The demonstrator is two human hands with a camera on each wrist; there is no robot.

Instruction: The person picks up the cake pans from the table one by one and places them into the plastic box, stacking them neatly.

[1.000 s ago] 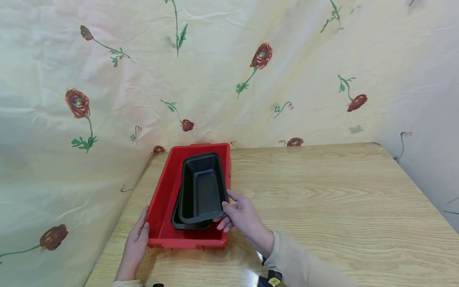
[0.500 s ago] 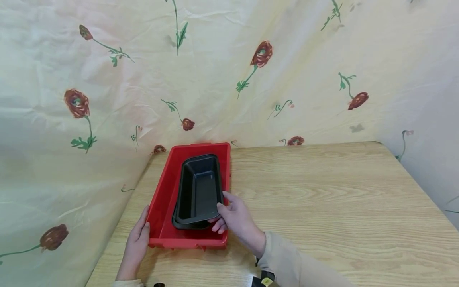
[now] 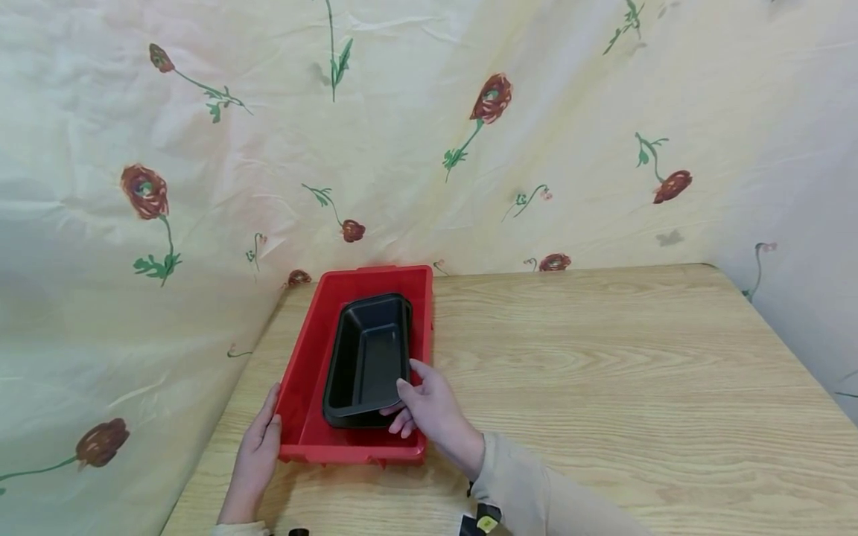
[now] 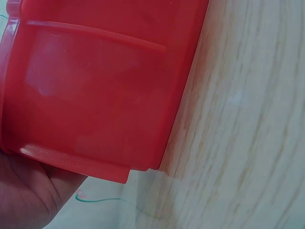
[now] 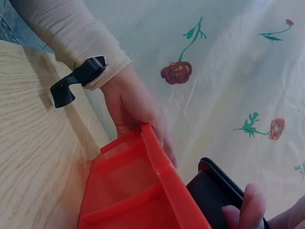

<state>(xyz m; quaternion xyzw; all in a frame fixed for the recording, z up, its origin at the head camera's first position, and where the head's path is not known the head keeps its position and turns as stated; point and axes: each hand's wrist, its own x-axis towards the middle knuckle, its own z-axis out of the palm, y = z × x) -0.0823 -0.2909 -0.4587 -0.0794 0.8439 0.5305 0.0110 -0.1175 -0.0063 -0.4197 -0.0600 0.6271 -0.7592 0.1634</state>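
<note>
A black loaf pan point(image 3: 382, 361) lies over another dark pan point(image 3: 358, 422), of which only a strip shows beneath, inside a red plastic bin point(image 3: 304, 424). My right hand point(image 3: 439, 413) pinches the upper pan's near right corner between thumb and fingers. At the bin's near left corner, my left hand point(image 3: 258, 450) grips the side with its thumb on the near wall. The left wrist view shows part of that hand point(image 4: 33, 191) against the red wall. In the right wrist view, right fingertips point(image 5: 252, 202) are on the black pan point(image 5: 214, 195), beyond the bin's rim.
The bin stands on a wood-grain table point(image 3: 570, 372), near its left edge. A flower-printed cloth point(image 3: 402, 149) hangs behind and on both sides. A small dark object point(image 3: 299, 531) peeks in at the bottom edge. A black camera mount point(image 5: 81, 78) sits on the left wrist.
My right hand has moved left and slightly down with the upper pan, which lines up more closely with the pan below. The left hand and the bin have stayed nearly in place.
</note>
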